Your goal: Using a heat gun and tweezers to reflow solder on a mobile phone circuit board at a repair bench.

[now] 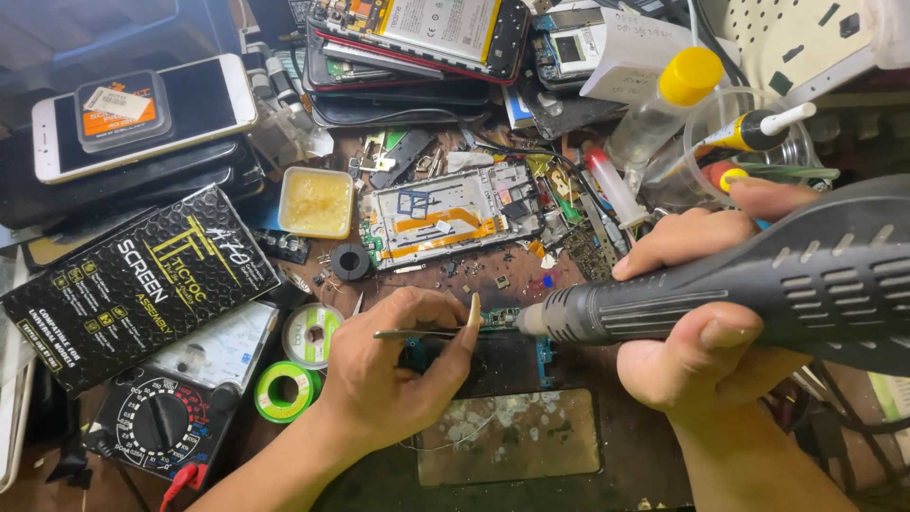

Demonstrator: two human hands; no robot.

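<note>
Left hand (393,365), frame centre, pinches tweezers (427,333) over a small circuit board (500,318); right hand (706,308), at right, grips a hot-air gun (758,289) fully closed, nozzle at the board.

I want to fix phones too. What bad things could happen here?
The hot-air tool in the right hand blows close to the left hand holding tweezers, so fingers could get burned. Tiny loose parts on the crowded bench may blow away. The circuit board could overheat.
</note>
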